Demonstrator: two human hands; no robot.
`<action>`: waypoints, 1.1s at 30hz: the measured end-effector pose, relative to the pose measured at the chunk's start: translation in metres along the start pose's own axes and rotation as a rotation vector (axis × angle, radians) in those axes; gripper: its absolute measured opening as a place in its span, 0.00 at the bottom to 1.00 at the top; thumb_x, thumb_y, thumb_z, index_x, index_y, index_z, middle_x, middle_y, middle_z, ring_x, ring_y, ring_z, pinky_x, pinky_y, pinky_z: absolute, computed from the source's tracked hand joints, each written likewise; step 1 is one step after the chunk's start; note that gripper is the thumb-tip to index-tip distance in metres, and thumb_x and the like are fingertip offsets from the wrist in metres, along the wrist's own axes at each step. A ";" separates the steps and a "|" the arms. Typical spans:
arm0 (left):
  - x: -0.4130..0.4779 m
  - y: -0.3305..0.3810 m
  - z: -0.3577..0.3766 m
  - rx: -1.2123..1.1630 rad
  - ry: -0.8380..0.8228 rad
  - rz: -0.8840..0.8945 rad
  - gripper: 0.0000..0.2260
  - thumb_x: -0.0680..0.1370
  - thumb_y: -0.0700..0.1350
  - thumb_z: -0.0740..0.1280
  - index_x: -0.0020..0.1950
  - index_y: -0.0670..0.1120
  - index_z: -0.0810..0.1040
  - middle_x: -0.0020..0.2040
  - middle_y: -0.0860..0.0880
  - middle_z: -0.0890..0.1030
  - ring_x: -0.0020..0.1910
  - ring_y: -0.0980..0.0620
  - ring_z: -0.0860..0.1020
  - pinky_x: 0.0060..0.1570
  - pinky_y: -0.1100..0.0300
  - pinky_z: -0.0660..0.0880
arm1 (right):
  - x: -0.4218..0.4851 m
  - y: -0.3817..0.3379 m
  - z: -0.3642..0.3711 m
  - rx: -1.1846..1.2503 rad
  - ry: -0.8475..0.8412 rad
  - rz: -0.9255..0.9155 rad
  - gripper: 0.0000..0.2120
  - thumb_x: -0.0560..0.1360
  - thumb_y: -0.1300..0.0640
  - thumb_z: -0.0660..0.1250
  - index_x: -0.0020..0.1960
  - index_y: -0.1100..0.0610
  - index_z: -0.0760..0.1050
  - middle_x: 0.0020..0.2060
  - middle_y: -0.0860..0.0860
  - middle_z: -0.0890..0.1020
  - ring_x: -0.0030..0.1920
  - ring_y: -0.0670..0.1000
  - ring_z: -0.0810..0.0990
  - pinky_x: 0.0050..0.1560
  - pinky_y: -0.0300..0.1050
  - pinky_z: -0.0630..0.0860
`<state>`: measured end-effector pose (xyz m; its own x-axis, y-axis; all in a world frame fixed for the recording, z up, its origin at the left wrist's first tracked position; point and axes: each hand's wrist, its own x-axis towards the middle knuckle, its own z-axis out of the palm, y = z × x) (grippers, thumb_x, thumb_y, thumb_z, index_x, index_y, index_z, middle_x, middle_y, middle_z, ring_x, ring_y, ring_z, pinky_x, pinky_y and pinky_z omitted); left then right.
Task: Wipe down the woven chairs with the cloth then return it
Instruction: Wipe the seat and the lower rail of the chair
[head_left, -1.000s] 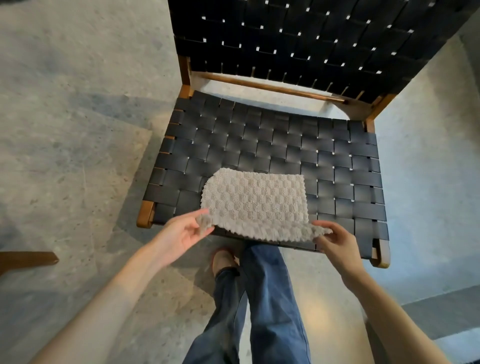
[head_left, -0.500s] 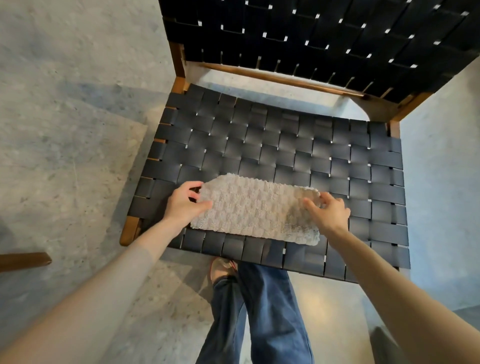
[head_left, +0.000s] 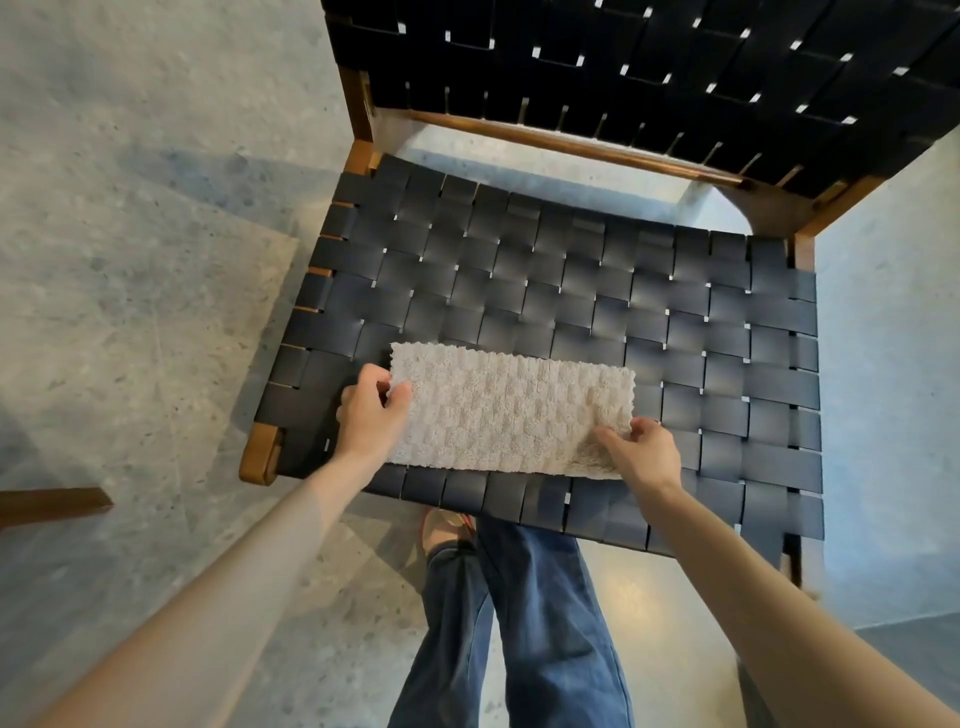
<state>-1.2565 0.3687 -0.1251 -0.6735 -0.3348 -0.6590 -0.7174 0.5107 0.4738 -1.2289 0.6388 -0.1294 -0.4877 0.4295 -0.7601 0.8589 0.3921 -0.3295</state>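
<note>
Two ends of the beige waffle-knit cloth (head_left: 511, 410) pinched by my left hand (head_left: 371, 415) & right hand (head_left: 644, 452), flat on black woven-strap chair seat (head_left: 545, 280), prob. for even wiping.

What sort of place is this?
Probably an indoor seating area, perhaps a cafe or home: speckled stone floor, a black woven chair with wooden frame, and another wooden furniture part at left.

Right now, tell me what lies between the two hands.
The cloth, flat on the seat, spans the gap: the left hand holds its left edge, the right hand its right corner. The head view shows it.
</note>
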 end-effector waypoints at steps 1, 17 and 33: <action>-0.003 0.001 0.000 -0.028 -0.013 -0.009 0.04 0.79 0.44 0.62 0.50 0.46 0.67 0.46 0.46 0.71 0.42 0.50 0.70 0.39 0.61 0.67 | -0.002 0.000 0.000 0.039 0.007 -0.022 0.08 0.74 0.56 0.69 0.49 0.59 0.73 0.39 0.52 0.78 0.43 0.54 0.76 0.43 0.46 0.72; -0.048 -0.016 0.017 -0.038 -0.079 0.110 0.19 0.75 0.36 0.68 0.63 0.49 0.73 0.59 0.49 0.71 0.51 0.54 0.73 0.47 0.65 0.68 | -0.011 0.013 -0.030 0.219 0.255 -0.193 0.10 0.76 0.62 0.64 0.56 0.53 0.71 0.46 0.45 0.76 0.44 0.43 0.76 0.40 0.36 0.72; -0.044 -0.025 0.006 -0.196 -0.141 0.000 0.20 0.78 0.33 0.60 0.68 0.47 0.73 0.64 0.49 0.77 0.58 0.53 0.76 0.57 0.62 0.70 | -0.094 -0.047 0.094 0.194 -0.325 -0.538 0.10 0.77 0.62 0.65 0.58 0.54 0.72 0.52 0.45 0.79 0.45 0.43 0.78 0.47 0.48 0.80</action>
<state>-1.2078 0.3757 -0.1108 -0.6522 -0.2138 -0.7273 -0.7473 0.3424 0.5694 -1.2088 0.5034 -0.0951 -0.8108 -0.0651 -0.5816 0.5360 0.3165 -0.7827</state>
